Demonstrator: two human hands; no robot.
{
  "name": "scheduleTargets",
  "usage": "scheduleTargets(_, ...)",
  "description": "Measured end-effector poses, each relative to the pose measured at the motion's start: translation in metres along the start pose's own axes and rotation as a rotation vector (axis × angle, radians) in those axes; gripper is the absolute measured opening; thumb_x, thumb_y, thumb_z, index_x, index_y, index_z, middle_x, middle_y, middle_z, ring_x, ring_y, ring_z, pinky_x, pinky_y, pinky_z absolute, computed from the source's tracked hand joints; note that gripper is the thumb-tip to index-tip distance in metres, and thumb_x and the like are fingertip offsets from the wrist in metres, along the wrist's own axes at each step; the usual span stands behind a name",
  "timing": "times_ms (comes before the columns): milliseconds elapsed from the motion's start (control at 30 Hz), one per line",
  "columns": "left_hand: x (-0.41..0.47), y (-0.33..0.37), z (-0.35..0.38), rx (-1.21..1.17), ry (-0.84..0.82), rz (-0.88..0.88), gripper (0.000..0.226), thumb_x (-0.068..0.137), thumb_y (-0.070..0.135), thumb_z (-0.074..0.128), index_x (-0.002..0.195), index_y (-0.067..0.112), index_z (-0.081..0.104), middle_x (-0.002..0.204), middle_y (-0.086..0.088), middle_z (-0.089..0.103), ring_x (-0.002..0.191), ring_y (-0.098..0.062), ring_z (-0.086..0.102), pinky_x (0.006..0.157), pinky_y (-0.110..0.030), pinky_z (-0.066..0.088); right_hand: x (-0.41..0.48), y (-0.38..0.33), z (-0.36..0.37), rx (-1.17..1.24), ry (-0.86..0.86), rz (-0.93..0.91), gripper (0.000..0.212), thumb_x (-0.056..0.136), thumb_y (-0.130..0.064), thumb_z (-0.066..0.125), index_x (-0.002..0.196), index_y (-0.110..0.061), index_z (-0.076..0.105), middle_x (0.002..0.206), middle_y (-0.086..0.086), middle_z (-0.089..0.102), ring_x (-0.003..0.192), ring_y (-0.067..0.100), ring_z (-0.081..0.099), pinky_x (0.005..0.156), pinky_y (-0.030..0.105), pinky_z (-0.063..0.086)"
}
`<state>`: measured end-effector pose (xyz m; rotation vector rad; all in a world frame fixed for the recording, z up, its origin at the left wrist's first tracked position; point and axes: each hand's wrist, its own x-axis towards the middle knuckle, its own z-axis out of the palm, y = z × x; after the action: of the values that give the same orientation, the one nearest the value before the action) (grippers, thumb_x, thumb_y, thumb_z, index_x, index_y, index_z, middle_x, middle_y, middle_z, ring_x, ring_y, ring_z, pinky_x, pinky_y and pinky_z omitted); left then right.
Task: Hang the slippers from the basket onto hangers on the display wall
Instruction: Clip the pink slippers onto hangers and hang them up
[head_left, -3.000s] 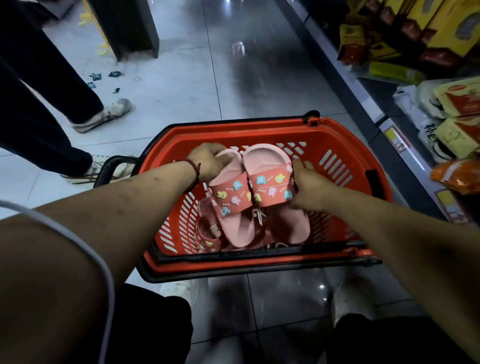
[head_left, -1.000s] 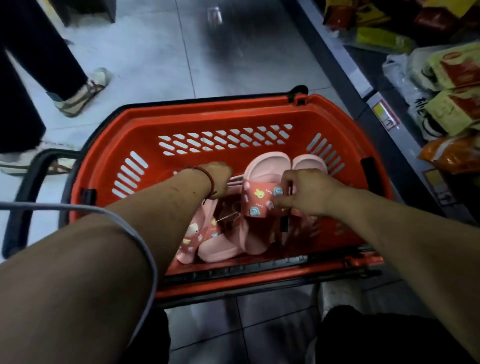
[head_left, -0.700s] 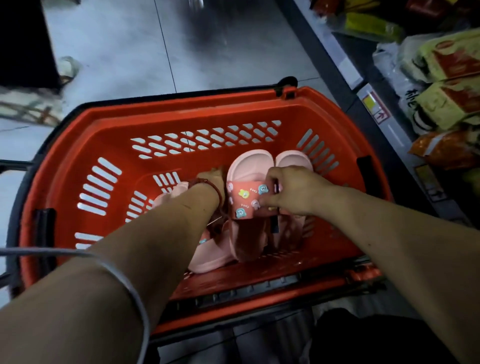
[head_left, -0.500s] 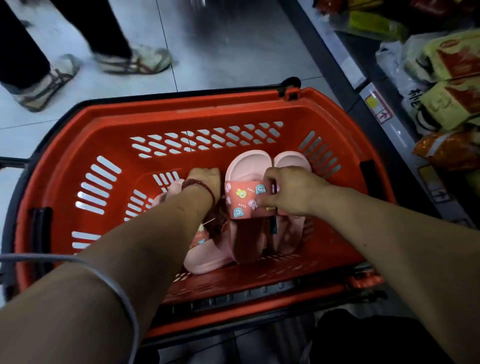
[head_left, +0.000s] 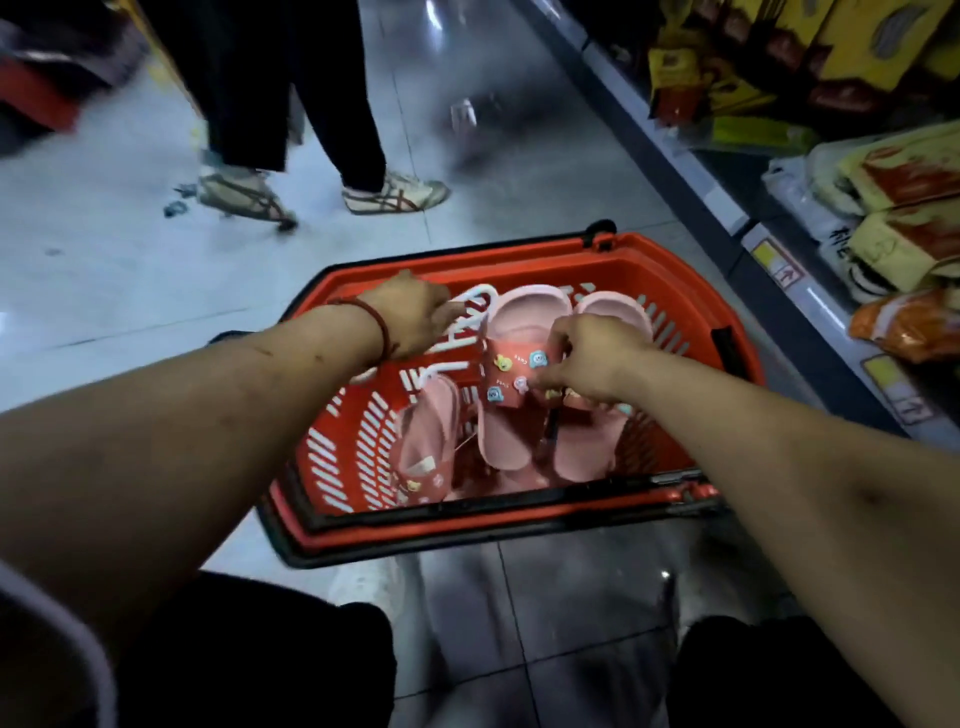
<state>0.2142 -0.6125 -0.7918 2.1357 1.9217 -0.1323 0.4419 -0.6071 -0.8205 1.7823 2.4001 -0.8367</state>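
Note:
A red shopping basket (head_left: 519, 525) stands on the floor in front of me. My right hand (head_left: 587, 358) grips a pair of pink slippers (head_left: 524, 317) by their strap with small cartoon charms, lifted over the basket. My left hand (head_left: 410, 312) pinches a white plastic hanger (head_left: 470, 325) right beside the pair's left edge. Another pink slipper pair (head_left: 426, 447) lies at the basket's bottom left, partly hidden by my arm.
Another person's legs and striped sneakers (head_left: 395, 192) stand on the tiled floor just beyond the basket. A shelf (head_left: 727, 197) with yellow and orange packaged goods (head_left: 904, 176) runs along the right. My knees are at the bottom edge.
Both hands have risen out of the basket; the slipper pair is higher and the white hanger now shows in my left hand. The other person has walked to behind the basket.

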Motion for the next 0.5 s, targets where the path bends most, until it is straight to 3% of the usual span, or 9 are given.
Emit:
scheduleTargets(67,-0.027,-0.003,-0.025,-0.205,-0.075,-0.12,0.024,0.1,0.037,0.053,0.091,0.016,0.06,0.091,-0.01,0.068,0.087,-0.031,0.065,0.063,-0.03,0.048,-0.013,-0.014,-0.011,0.02,0.053,-0.032,0.034,0.079,-0.051,0.077,0.08,-0.027,0.053,0.066,-0.008,0.055,0.065,0.016,0.056,0.061,0.028,0.044)
scheduleTargets(100,-0.04,-0.006,-0.033,-0.337,-0.138,-0.187,0.019,0.096,0.029,0.062,0.094,0.01,0.063,0.092,-0.013,0.072,0.08,-0.03,0.068,0.063,-0.031,0.054,-0.018,-0.02,-0.015,0.029,0.075,-0.05,0.034,0.079,-0.051,0.077,0.078,-0.027,0.053,0.066,-0.008,0.055,0.063,0.015,0.055,0.064,0.029,0.046)
scheduleTargets(167,-0.065,-0.01,-0.042,-0.593,-0.271,-0.287,0.024,0.088,0.006,0.071,0.108,-0.006,0.062,0.096,-0.024,0.073,0.073,-0.034,0.073,0.074,-0.05,0.06,-0.024,-0.031,-0.021,0.031,0.11,-0.085,0.035,0.077,-0.054,0.078,0.076,-0.027,0.055,0.067,-0.008,0.057,0.063,0.015,0.057,0.066,0.029,0.048)
scheduleTargets(233,-0.087,-0.01,-0.042,-0.76,-0.282,-0.339,0.035,0.084,-0.008,0.069,0.117,-0.011,0.058,0.099,-0.028,0.072,0.084,-0.04,0.073,0.084,-0.061,0.055,-0.032,-0.041,-0.026,0.021,0.124,-0.11,0.035,0.076,-0.056,0.078,0.078,-0.026,0.059,0.067,-0.008,0.059,0.061,0.014,0.058,0.063,0.028,0.049)
scheduleTargets(300,-0.101,-0.007,-0.036,-0.901,-0.26,-0.345,0.044,0.083,-0.013,0.067,0.124,-0.007,0.052,0.107,-0.029,0.07,0.094,-0.043,0.071,0.086,-0.065,0.053,-0.039,-0.048,-0.031,0.003,0.109,-0.124,0.034,0.076,-0.054,0.079,0.082,-0.025,0.062,0.067,-0.007,0.061,0.057,0.013,0.06,0.06,0.028,0.053)
scheduleTargets(367,-0.106,-0.005,-0.033,-1.035,-0.267,-0.328,0.056,0.084,-0.019,0.06,0.13,0.007,0.042,0.109,-0.028,0.067,0.094,-0.042,0.071,0.081,-0.064,0.055,-0.043,-0.051,-0.032,-0.021,0.082,-0.127,0.032,0.078,-0.051,0.079,0.079,-0.024,0.062,0.066,-0.005,0.064,0.054,0.015,0.064,0.057,0.03,0.056)
scheduleTargets(433,-0.108,-0.005,-0.036,-1.156,-0.245,-0.332,0.065,0.084,-0.023,0.054,0.127,0.023,0.038,0.101,-0.024,0.066,0.094,-0.04,0.072,0.074,-0.057,0.058,-0.045,-0.051,-0.03,-0.062,0.076,-0.129,0.033,0.079,-0.05,0.079,0.074,-0.024,0.059,0.068,-0.003,0.065,0.055,0.016,0.064,0.056,0.028,0.054)
scheduleTargets(500,-0.107,-0.01,-0.04,-1.252,-0.165,-0.331,0.066,0.083,-0.024,0.053,0.127,0.025,0.044,0.088,-0.017,0.067,0.088,-0.034,0.073,0.066,-0.048,0.059,-0.043,-0.049,-0.028,-0.058,0.077,-0.115,0.033,0.079,-0.049,0.079,0.074,-0.025,0.058,0.074,-0.001,0.066,0.056,0.015,0.062,0.058,0.029,0.054)
